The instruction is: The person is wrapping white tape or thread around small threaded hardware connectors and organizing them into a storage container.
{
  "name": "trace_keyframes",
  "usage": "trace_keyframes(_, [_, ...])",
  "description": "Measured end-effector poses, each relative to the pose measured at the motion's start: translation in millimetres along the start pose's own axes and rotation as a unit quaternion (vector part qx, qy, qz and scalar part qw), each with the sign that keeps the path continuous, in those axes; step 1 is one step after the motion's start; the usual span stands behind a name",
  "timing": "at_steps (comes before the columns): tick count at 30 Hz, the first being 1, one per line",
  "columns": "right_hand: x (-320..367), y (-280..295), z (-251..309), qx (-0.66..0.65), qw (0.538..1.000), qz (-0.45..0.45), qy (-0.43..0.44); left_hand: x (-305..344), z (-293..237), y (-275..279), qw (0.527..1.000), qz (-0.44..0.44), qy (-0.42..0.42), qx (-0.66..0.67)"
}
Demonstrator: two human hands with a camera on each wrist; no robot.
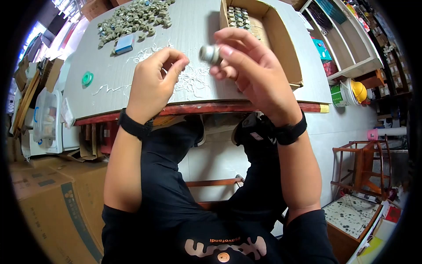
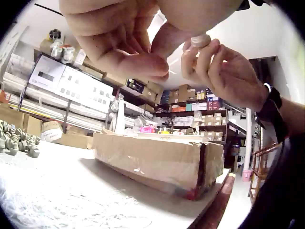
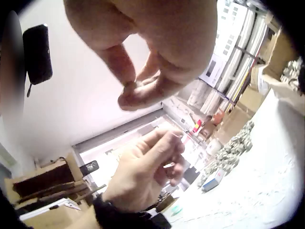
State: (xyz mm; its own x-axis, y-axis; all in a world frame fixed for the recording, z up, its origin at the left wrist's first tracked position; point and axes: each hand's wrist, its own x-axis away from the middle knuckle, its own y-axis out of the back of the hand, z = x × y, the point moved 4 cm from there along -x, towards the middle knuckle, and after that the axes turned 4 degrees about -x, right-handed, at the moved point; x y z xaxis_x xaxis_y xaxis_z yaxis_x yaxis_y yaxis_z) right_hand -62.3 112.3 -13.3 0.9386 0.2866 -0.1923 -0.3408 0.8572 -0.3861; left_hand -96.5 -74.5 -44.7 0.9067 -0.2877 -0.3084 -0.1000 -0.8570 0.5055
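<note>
Above the table's (image 1: pixel 110 83) near edge, left of the cardboard box (image 1: pixel 281 39), my right hand (image 1: pixel 255 75) pinches a small metal fitting (image 1: pixel 210 53). My left hand (image 1: pixel 151 83), just beside, presses thumb to forefinger, on what I cannot tell. A loose pinch could drop the fitting to the floor.

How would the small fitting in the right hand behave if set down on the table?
Probably rigid: the fitting looks undeformed pinched in the right hand. Likely rolls if laid sideways, being cylindrical. Seems light: fingertips alone hold it.
</note>
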Motion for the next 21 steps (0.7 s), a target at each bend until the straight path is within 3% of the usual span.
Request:
trace_keyframes(3, [-3.3, 11.8, -1.2, -0.066, 0.996, -0.052, 0.002, -1.6, 8.7, 0.1, 0.999, 0.022, -0.019, -0.04])
trace_keyframes(6, [-5.6, 16.7, -8.0, -0.11, 0.992, -0.052, -0.017, -13.0, 35.3, 8.8, 0.997, 0.015, 0.072, -0.03])
trace_keyframes(9, [-8.3, 13.5, -14.2, -0.139, 0.987, -0.071, -0.042, -25.6, 45.0, 16.0, 0.978, -0.063, -0.075, -0.182])
trace_keyframes(10, [-8.8, 12.3, -16.7, -0.148, 0.984, -0.079, -0.053, -23.3, 33.0, 12.6, 0.987, -0.078, 0.002, -0.137])
trace_keyframes(14, [-9.4, 7.5, -22.9, -0.116, 0.987, -0.091, -0.064, -15.2, 1.4, 3.2, 0.996, -0.021, -0.05, 0.071])
trace_keyframes(18, [-9.2, 3.7, -26.4, -0.11, 0.988, -0.085, -0.071, -1.8, -29.4, 0.5, 0.99, -0.069, -0.079, 0.094])
trace_keyframes(21, [-9.7, 1.5, -25.6, -0.04, 0.994, -0.089, -0.058, -0.4, -31.4, 7.6, 0.993, -0.042, -0.111, -0.006])
